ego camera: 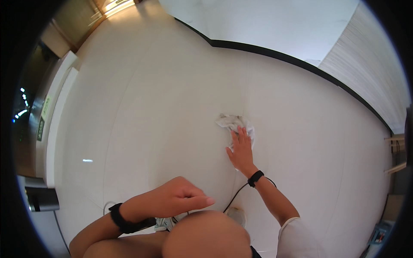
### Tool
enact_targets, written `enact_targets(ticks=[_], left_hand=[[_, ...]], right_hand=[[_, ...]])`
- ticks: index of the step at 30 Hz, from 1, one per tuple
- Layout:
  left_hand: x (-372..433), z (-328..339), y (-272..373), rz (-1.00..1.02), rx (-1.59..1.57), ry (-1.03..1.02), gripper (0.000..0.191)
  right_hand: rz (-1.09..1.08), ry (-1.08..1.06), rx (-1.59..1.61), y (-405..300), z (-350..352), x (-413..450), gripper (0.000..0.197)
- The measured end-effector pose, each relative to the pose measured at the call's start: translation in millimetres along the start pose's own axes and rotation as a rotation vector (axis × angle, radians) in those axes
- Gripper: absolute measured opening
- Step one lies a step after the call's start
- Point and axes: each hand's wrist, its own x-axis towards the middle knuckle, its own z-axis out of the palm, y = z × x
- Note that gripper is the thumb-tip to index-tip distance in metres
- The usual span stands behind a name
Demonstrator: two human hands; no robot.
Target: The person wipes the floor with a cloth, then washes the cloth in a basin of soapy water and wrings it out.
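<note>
My right hand [241, 151] lies flat, fingers spread, on a crumpled white cloth [234, 122] with greyish stains. The cloth rests on the pale tiled floor [174, 116] and shows beyond my fingertips and along both sides of the hand. My left hand [176, 199] hovers just above my bent knee [208, 235], its fingers curled in and its thumb pointing right. Nothing shows in that hand, though the inside of the curl is partly hidden. Each wrist wears a black band, and a black cable [236, 196] runs from the right one.
Ahead stands a white panelled base [258, 25] with a black skirting strip [258, 48]. A white ledge [61, 116] runs along the left, near a dark metallic box [42, 199]. Behind my knee is a small round translucent container [238, 216]. Wooden legs [396, 167] stand at right.
</note>
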Motion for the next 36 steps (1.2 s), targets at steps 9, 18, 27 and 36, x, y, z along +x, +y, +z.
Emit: enact_targets(ticks=[9, 18, 27, 36], left_hand=[[92.9, 37.8, -21.0, 0.102, 0.011, -0.212, 0.052], [127.5, 24.9, -62.5, 0.162, -0.276, -0.060, 0.047], [97.7, -74.3, -211.6, 0.380, 0.282, 0.290, 0.037], [25.6, -138.1, -277.5, 0.135, 0.380, 0.542, 0.033]], right_hand=[[0.356, -0.073, 0.175, -10.7, -30.3, -6.6, 0.076], [0.281, -0.312, 0.130, 35.1, -12.0, 34.9, 0.090], [0.069, -0.844, 0.020, -6.8, -57.4, 36.0, 0.068], [0.118, -0.435, -0.068, -55.6, -27.4, 34.9, 0.050]])
